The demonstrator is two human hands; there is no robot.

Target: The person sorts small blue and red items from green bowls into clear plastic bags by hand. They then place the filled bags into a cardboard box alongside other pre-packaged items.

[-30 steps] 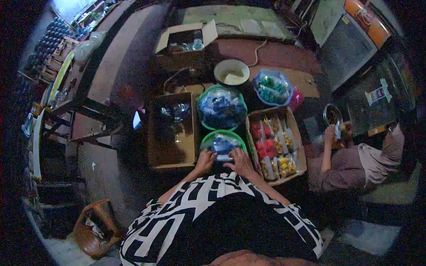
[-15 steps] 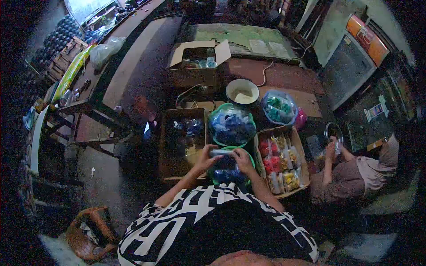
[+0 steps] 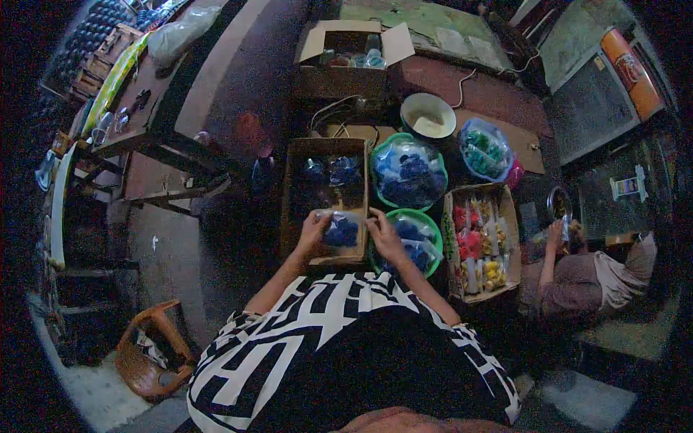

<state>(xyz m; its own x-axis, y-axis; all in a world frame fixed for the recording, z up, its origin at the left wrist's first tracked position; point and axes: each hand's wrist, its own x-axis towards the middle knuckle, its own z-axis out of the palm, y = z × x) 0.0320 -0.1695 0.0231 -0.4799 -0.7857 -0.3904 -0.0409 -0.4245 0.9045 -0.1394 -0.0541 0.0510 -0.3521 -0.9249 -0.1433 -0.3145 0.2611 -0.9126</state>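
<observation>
My left hand [image 3: 315, 232] grips the left edge of a clear plastic bag [image 3: 341, 231] with dark blue pieces inside. The bag is over the near end of a cardboard box [image 3: 290, 206], where more bags of blue pieces [image 3: 343, 172] lie. Beside the box's right edge is my right hand [image 3: 385, 234], its fingers apart and no object visible in them. Just right of that hand, a green basket [image 3: 438, 249] holds bags of blue pieces. A larger heap of bagged blue pieces fills another green basket [image 3: 375, 180] behind it.
To the right stands a carton [image 3: 514, 267] of red and yellow bagged pieces. Behind are a blue basket [image 3: 505, 173] of green pieces, a white basin [image 3: 449, 123] and an open carton [image 3: 336, 79]. A co-worker's hands [image 3: 556, 234] are at the right. An orange chair [image 3: 133, 364] stands left.
The bag has moved left from above the near green basket to over the cardboard box. My right hand has come away from it. The view has shifted.
</observation>
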